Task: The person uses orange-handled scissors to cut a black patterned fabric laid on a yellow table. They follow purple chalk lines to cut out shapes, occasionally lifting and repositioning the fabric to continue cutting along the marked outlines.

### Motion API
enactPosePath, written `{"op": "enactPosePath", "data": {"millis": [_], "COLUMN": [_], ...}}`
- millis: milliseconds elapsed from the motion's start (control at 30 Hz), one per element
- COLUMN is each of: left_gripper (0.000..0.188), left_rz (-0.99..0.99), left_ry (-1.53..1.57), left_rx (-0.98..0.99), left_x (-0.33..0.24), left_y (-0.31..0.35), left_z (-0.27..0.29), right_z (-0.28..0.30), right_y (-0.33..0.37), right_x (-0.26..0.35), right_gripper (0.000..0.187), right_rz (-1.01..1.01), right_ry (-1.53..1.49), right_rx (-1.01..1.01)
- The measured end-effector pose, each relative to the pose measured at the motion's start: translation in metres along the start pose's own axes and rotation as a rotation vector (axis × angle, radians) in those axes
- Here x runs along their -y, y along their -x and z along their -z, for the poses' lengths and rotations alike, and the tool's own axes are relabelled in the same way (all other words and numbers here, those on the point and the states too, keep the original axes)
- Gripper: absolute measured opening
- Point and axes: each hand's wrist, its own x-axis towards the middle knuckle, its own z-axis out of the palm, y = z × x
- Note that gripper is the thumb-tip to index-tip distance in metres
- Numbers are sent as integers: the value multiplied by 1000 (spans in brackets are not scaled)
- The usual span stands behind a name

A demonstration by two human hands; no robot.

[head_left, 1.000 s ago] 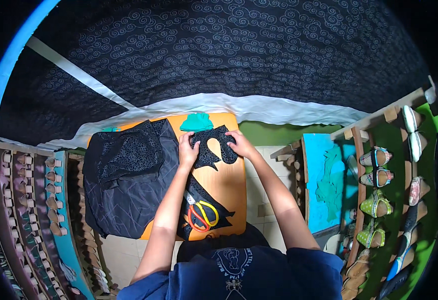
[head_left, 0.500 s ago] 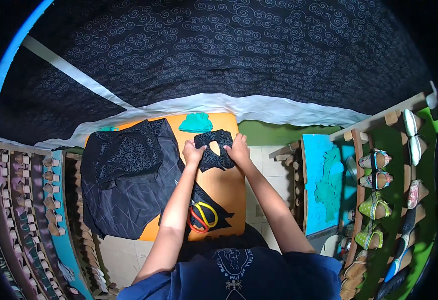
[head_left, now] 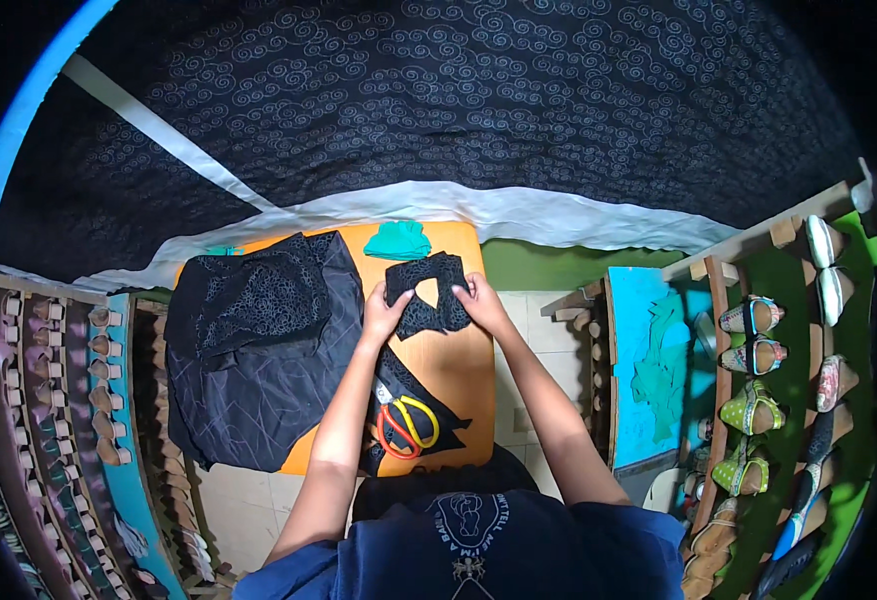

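Note:
My left hand (head_left: 382, 314) and my right hand (head_left: 480, 304) grip opposite sides of a black patterned fabric piece (head_left: 446, 270) over the orange table (head_left: 464, 360). The piece looks flat, with a pointed opening in its middle where the tabletop shows through. The fingers under the cloth are hidden, and I cannot tell how many layers there are. Nearer to me, scissors (head_left: 429, 425) with red and yellow handles rest on black fabric scraps (head_left: 424, 388). Beyond the held piece sits a small stack of green fabric (head_left: 398, 239).
A large heap of black fabric (head_left: 259, 400) covers the table's left side. Racks of shoe forms (head_left: 107, 375) stand at left. On the right are a blue surface with green scraps (head_left: 664, 370) and a rack holding shoes (head_left: 754, 410). Dark swirl-patterned cloth (head_left: 479, 100) hangs ahead.
The opening in the fabric has changed from rounded to more pointed. My right hand's fingers have shifted slightly along the piece's edge. The view has moved a little.

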Motion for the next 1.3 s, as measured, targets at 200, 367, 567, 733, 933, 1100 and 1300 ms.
{"op": "enactPosePath", "data": {"millis": [200,367,567,733,933,1100,1300], "left_gripper": [41,49,33,29,59,106,117], "left_rz": [-176,-137,-307,-206,-123,-88,-118], "left_ry": [-43,-460,-485,-523,-656,-654,-714], "left_rx": [-202,-374,-408,-482,-519,-167,-132], "left_x": [1,21,11,24,50,48,42], "left_y": [2,15,77,153,222,240,237], "left_z": [-20,-5,35,60,77,95,79], "right_z": [-4,2,-18,-58,-89,-96,-77], "right_y": [4,33,111,173,190,185,180], "right_x": [-2,31,79,87,78,65,67], "right_gripper": [28,35,26,45,60,63,61], "right_rz": [50,74,454,268,242,265,95], "right_ry": [-21,486,397,503,662,584,285], "right_rx": [-70,-197,99,397,449,398,400]}}
